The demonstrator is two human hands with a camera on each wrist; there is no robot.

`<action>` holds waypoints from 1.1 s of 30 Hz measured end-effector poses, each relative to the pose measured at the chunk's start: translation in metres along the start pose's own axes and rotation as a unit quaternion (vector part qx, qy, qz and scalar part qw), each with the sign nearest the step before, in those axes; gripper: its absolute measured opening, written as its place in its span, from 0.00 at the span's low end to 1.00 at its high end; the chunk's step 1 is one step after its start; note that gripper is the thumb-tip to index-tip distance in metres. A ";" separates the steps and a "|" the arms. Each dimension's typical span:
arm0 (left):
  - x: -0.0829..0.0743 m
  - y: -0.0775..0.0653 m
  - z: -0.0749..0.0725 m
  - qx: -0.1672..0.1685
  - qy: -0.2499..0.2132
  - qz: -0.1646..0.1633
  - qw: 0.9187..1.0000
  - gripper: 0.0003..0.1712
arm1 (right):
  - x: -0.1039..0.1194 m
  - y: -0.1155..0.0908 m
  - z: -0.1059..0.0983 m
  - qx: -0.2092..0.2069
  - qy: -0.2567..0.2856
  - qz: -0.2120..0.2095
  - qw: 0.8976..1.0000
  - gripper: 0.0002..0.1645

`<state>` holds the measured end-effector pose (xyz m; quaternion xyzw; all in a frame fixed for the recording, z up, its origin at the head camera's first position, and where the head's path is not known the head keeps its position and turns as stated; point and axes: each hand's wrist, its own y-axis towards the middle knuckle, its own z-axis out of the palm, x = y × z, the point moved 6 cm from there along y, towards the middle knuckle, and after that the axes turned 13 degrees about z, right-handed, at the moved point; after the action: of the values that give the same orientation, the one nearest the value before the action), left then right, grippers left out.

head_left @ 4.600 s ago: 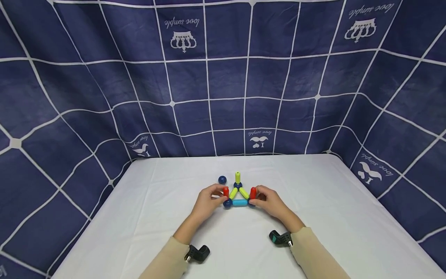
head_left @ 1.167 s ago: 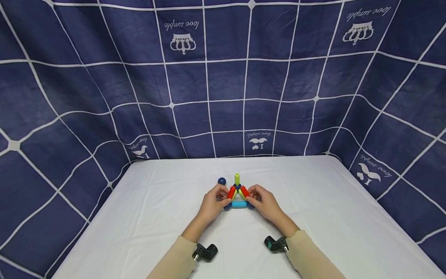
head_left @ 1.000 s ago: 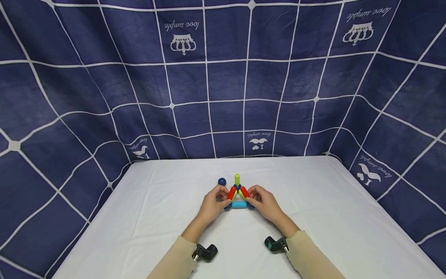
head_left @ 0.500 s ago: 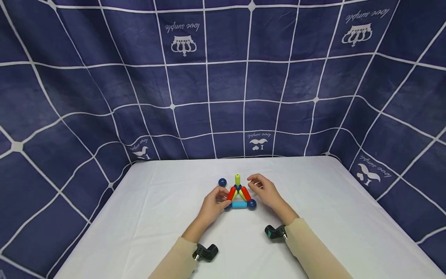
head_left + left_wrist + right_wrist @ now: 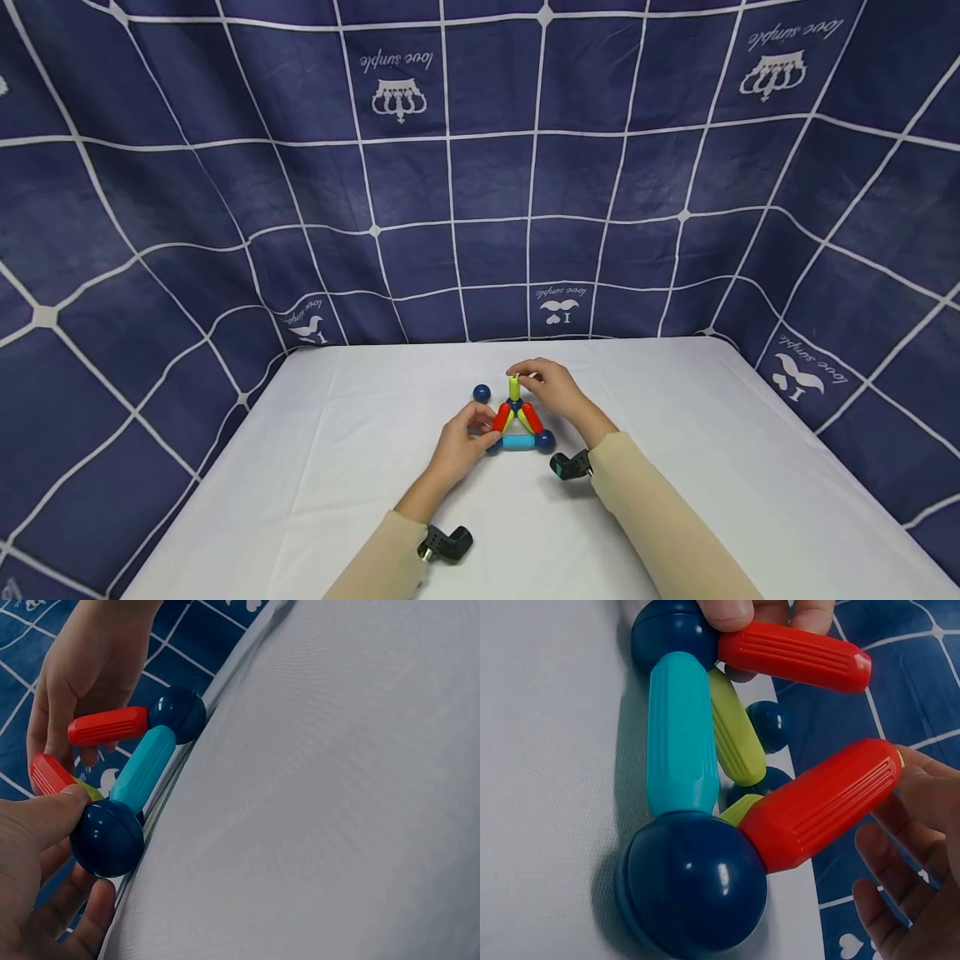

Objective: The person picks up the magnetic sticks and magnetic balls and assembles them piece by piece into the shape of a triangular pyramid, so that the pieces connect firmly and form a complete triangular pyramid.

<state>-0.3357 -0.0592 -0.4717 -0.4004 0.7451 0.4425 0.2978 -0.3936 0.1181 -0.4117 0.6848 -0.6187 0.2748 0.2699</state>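
A triangle of magnetic building rods and dark blue balls sits on the table. Its front side is a light blue rod (image 5: 518,442) between two balls, and two yellow-green rods run back to a third ball (image 5: 515,406). From the front balls, a left red rod (image 5: 795,656) and a right red rod (image 5: 825,802) slant up and inward. My left hand (image 5: 459,442) grips the left red rod near its ball, thumb in front. At the back, my right hand (image 5: 558,390) pinches the top of the upright yellow-green rod (image 5: 514,388) between thumb and index finger.
A loose dark blue ball (image 5: 482,392) lies just behind and left of the triangle. White cloth covers the table (image 5: 337,467). A dark blue checked curtain (image 5: 480,183) stands around the back and sides.
Both red rods went from upright to leaning inward. My right hand then let go of the right red rod and moved back and left to the upright yellow-green rod. My left hand kept its grip.
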 end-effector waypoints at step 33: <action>-0.003 -0.001 0.000 -0.003 0.007 0.003 1.000 0.15 | -0.001 -0.022 0.003 0.005 0.013 -0.035 0.999 0.11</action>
<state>-0.3335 -0.0586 -0.4692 -0.4021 0.7468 0.4431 0.2902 -0.3716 0.1188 -0.4156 0.7037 -0.5896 0.2767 0.2841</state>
